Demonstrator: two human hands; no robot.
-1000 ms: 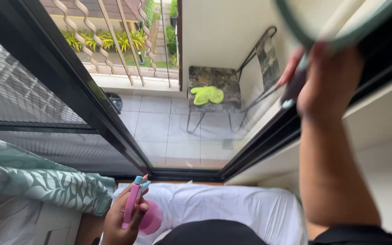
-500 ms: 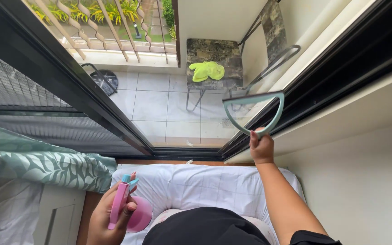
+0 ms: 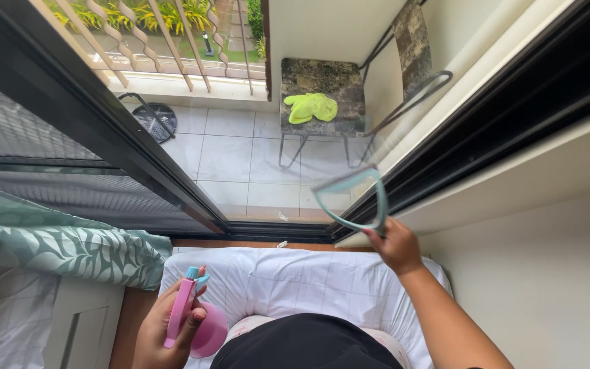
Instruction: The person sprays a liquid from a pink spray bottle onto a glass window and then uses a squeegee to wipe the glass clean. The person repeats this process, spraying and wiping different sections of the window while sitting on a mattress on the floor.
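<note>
Head view: the only camera, looking down past a black-clad torso at both hands in front of a sliding glass door [image 3: 254, 157].
Right hand [image 3: 396, 244]: fingers closed on the handle of a pale teal, frame-shaped window squeegee [image 3: 353, 199], raised against the lower part of the glass, close to the black door frame [image 3: 486, 116].
Left hand [image 3: 172, 324]: wrapped around a pink plastic spray bottle with a blue nozzle [image 3: 192, 314], held low near the waist and well apart from the glass.
Below the hands: a white quilted cushion [image 3: 295, 280] lies against the door track; a green leaf-patterned fabric [image 3: 63, 246] bunches to the left.
Beyond the glass: a tiled balcony floor [image 3: 227, 150], a dark stone-patterned chair [image 3: 322, 85] with a lime green cloth [image 3: 311, 106] on its seat, and a small dark round object [image 3: 153, 119] near the railing.
Risk, squeegee: it sits at the frame's edge, so it could knock the frame and skip, likely leaving a streak.
Risk, bottle: the grip looks loose around the neck; a slip would drop it on the cushion and might wet it.
</note>
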